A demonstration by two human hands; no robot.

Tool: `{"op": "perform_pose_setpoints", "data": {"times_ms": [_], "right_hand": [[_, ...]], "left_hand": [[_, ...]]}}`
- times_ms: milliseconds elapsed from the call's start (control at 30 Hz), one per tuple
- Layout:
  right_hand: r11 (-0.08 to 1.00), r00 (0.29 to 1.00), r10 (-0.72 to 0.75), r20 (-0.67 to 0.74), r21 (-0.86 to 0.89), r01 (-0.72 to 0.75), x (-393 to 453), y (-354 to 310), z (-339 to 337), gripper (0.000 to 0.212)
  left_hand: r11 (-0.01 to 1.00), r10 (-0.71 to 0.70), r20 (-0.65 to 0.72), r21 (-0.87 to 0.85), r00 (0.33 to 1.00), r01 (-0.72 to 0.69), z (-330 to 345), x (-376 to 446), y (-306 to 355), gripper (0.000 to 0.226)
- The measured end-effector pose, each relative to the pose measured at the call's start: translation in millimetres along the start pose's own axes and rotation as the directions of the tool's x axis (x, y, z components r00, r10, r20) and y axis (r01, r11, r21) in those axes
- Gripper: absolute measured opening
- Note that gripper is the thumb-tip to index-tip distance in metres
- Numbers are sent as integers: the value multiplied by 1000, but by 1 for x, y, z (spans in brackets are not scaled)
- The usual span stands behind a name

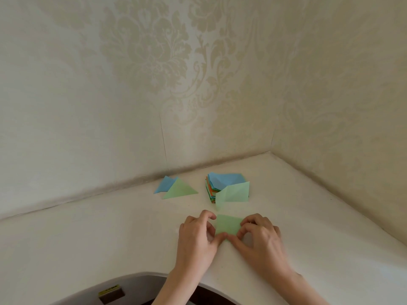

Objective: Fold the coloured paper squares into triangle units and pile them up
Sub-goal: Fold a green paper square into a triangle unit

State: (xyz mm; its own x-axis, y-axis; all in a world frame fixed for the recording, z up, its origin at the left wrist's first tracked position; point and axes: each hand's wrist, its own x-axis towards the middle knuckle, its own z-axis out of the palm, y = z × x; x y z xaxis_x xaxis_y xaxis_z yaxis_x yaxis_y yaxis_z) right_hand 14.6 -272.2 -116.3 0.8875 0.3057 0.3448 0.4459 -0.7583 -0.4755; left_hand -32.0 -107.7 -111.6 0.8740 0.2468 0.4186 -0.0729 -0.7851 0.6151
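Left hand: the left hand [197,235] rests on the white worktop [110,238], fingers curled, its thumb and forefinger pinching the near left edge of the green paper [228,224].
Right hand: the right hand [262,236] mirrors it, fingers curled, thumb and forefinger pinching the near right edge of the same sheet; the two thumbs nearly meet at the sheet's near point.
Green paper: a pale green sheet lying on the worktop between both hands, its far edge straight, its near part gathered under the fingertips; how far it is folded I cannot tell.
Stack of squares: a stack of coloured paper squares [212,186] stands farther back and slightly right, near the wall corner, with blue on top and orange and green edges showing at its side.
Loose green sheet: a creased green sheet [234,192] leans against the front of the stack, one flap hanging down toward the hands, apart from the sheet being held.
Finished units: a green triangle [179,190] lies left of the stack, overlapping a blue triangle [164,183] behind it, both close to the back wall.
Surroundings: patterned cream wallpaper [176,73] covers both walls; below the worktop's curved near edge a small dark block with a yellow label [111,293] shows.
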Motion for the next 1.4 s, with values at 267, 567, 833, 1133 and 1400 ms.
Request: {"op": "perform_pose_setpoints", "data": {"times_ms": [267,567,833,1133,1400], "right_hand": [[987,968,128,215,71,-146,11,-3,-17,36],[950,908,121,400,217,-222,26,-6,-39,36],[995,985,19,171,97,-36,1,-5,-28,16],[992,992,-120,33,41,119,1,-5,-17,15],[995,993,44,108,89,-54,4,-3,-9,22]], "left_hand": [[996,-56,103,-70,993,63,-8,7,-4,19],[999,-32,219,14,975,30,-15,12,1,27],[962,93,254,228,963,-153,-15,-13,22,41],[969,167,92,167,982,-181,-9,-16,7,12],[985,-1,-39,170,999,8,-11,-12,-12,22]]}}
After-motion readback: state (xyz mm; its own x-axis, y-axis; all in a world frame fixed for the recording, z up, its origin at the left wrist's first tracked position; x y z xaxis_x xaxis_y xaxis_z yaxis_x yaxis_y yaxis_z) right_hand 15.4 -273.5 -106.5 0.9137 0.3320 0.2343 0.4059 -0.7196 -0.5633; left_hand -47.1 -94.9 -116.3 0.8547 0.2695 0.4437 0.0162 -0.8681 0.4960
